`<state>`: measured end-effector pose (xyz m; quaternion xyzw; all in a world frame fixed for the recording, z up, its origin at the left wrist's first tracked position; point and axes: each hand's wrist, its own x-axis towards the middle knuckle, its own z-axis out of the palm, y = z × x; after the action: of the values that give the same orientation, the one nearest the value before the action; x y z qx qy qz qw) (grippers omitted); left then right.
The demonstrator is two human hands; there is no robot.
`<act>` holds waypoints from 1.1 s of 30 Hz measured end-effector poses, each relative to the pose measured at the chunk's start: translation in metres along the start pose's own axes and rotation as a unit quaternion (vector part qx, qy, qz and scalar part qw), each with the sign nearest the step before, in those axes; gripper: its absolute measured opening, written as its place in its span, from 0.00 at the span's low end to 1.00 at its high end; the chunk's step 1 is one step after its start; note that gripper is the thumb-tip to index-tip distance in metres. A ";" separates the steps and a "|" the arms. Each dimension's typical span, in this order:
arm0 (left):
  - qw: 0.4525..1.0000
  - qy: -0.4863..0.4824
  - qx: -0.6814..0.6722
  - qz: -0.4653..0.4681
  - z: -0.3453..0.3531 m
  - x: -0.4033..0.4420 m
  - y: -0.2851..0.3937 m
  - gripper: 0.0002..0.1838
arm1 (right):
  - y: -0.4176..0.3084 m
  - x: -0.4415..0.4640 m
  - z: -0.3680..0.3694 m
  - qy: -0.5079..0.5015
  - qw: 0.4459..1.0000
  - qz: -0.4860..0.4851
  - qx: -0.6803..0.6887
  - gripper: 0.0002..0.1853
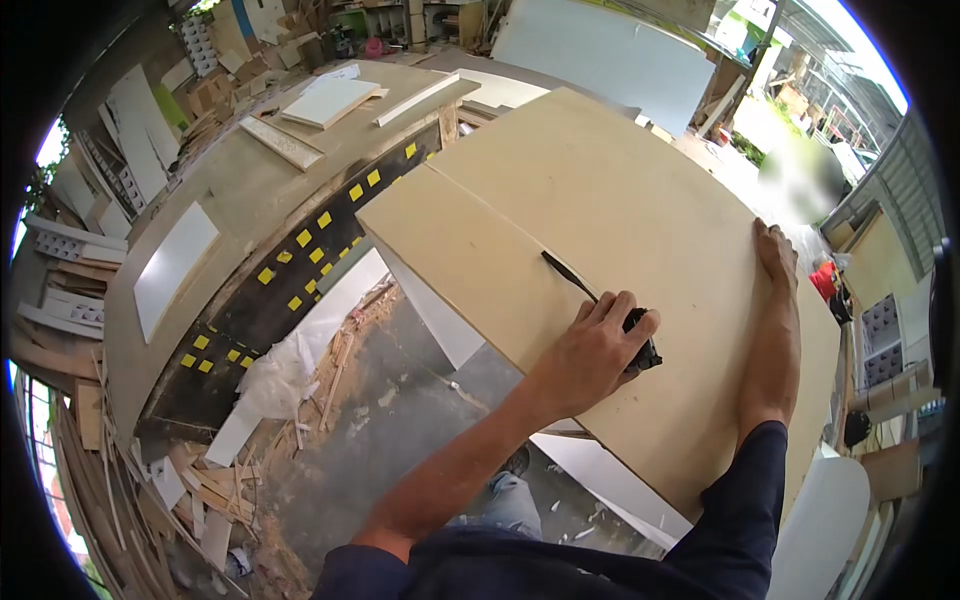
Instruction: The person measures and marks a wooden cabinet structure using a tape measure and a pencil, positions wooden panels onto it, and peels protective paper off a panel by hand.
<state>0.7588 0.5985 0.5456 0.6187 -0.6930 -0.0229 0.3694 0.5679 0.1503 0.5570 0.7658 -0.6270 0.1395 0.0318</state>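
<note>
A large tan board [640, 200] spans the middle of the view, with a thin line or seam across its left part. My left hand [592, 345] is wrapped round a black tool [642, 342] low on the board. A narrow black strip [570, 275] reaches from beside my left fingers up and left over the board. It cannot be made out whether the strip belongs to the tool. My right hand [776, 250] lies flat at the board's right edge, fingers pointing away and holding nothing.
A worktable [235, 200] with white panel pieces and a black side with yellow squares stands at left. Wood scraps and crumpled plastic [275, 380] lie on the floor [375, 450]. A pale panel [605, 60] stands behind. A blurred patch is at upper right.
</note>
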 end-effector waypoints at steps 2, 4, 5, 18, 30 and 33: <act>1.000 0.002 -0.014 0.004 -0.009 -0.026 0.007 0.32 | -0.003 -0.025 -0.012 0.012 1.000 0.000 0.003 0.39; 0.999 0.002 -0.031 0.008 -0.020 -0.054 0.014 0.32 | -0.007 -0.053 -0.026 0.022 1.000 -0.002 0.006 0.39; 0.999 0.006 -0.038 0.012 -0.027 -0.071 0.017 0.32 | -0.009 -0.071 -0.036 0.025 1.000 -0.003 0.009 0.39; 0.970 0.136 -0.199 0.006 -0.082 -0.329 0.041 0.27 | -0.056 -0.343 -0.180 -0.029 0.998 -0.052 -0.023 0.49; 0.408 0.310 -0.669 -0.539 -0.096 -0.691 0.038 0.10 | -0.112 -0.606 -0.216 -0.006 0.997 -0.077 -0.018 0.47; 0.880 0.099 -0.244 -0.395 -0.077 -0.725 0.073 0.11 | -0.115 -0.670 -0.213 0.005 0.994 -0.102 -0.024 0.47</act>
<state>0.7108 1.2826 0.2865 0.7307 -0.3234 -0.2735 0.5355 0.5251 0.8593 0.6060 0.8242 -0.5485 0.1241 0.0672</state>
